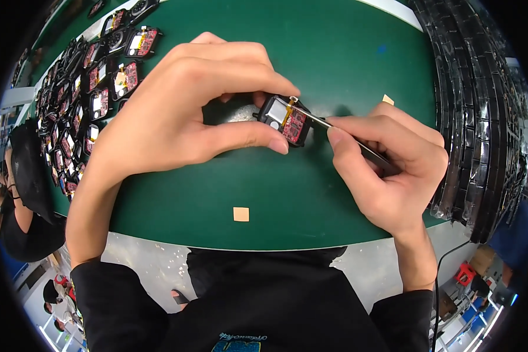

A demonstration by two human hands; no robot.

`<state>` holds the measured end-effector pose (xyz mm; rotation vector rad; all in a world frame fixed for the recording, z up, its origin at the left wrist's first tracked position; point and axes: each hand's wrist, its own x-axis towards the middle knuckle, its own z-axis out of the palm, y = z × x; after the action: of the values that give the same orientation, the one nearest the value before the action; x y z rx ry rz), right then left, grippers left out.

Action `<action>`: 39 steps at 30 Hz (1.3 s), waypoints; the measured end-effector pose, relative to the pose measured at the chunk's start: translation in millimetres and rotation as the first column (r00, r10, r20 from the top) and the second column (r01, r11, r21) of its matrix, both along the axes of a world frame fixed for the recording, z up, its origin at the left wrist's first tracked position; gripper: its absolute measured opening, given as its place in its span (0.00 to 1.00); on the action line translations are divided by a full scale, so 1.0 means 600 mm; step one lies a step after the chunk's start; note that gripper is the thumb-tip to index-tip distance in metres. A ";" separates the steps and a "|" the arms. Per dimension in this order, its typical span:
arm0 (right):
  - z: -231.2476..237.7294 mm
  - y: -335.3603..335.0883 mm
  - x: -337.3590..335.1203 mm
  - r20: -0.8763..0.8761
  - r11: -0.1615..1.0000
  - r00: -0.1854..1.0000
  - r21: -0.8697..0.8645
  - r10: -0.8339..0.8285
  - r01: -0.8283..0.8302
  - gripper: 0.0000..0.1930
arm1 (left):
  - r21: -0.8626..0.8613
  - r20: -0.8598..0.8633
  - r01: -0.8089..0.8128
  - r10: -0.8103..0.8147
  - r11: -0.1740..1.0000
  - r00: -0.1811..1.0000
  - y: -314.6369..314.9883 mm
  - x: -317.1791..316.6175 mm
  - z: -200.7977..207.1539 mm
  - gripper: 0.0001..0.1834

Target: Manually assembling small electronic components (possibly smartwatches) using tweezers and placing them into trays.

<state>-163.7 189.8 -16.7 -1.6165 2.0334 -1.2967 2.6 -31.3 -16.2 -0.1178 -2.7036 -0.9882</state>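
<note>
Between the thumb and fingers of my left hand (185, 108) is a small black smartwatch body (284, 120), its inside facing up. A red circuit board, a silver battery and a yellow flex cable show in it. My right hand (393, 158) grips dark metal tweezers (364, 151) like a pen. Their tip reaches the cable's small pale end at the top of the case. Whether the tip pinches the cable is too small to tell.
Many similar opened watch bodies (100, 102) crowd the green table (176, 202) at the left. Stacked black trays (475, 117) stand along the right edge. A beige paper square (241, 214) lies near the front, another pale piece (388, 100) beyond my right hand. Another person (26, 193) sits at the far left.
</note>
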 end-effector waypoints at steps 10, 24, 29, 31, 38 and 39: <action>-0.008 0.002 -0.004 -0.097 0.998 0.995 -0.067 0.000 -0.007 0.08 | 0.017 0.042 -0.055 0.054 0.998 0.998 0.004 0.000 0.003 0.32; -0.025 -0.004 0.000 -0.249 0.985 0.968 -0.171 -0.029 -0.014 0.13 | 0.033 0.018 -0.063 0.062 0.997 0.998 0.002 -0.004 0.001 0.28; -0.012 -0.004 0.004 -0.168 0.992 0.986 -0.125 -0.020 -0.001 0.11 | 0.042 0.020 -0.020 0.019 0.999 1.000 -0.010 -0.002 -0.002 0.29; -0.007 0.000 0.002 -0.090 0.996 0.996 -0.086 -0.007 -0.001 0.10 | 0.054 0.023 0.010 -0.011 0.998 1.000 -0.016 -0.003 0.000 0.30; -0.009 0.004 -0.004 0.042 1.000 0.999 -0.008 0.029 -0.029 0.10 | 0.021 0.065 0.062 -0.063 0.998 0.996 -0.025 -0.003 -0.001 0.30; -0.009 0.004 -0.004 0.047 1.000 0.998 -0.010 0.029 -0.028 0.10 | 0.018 0.064 0.062 -0.063 0.998 0.996 -0.025 -0.003 0.000 0.30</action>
<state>-166.2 192.0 -22.1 -1.5973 1.9726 -1.3239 0.9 -46.3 -16.3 -0.1710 -2.7647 -1.0487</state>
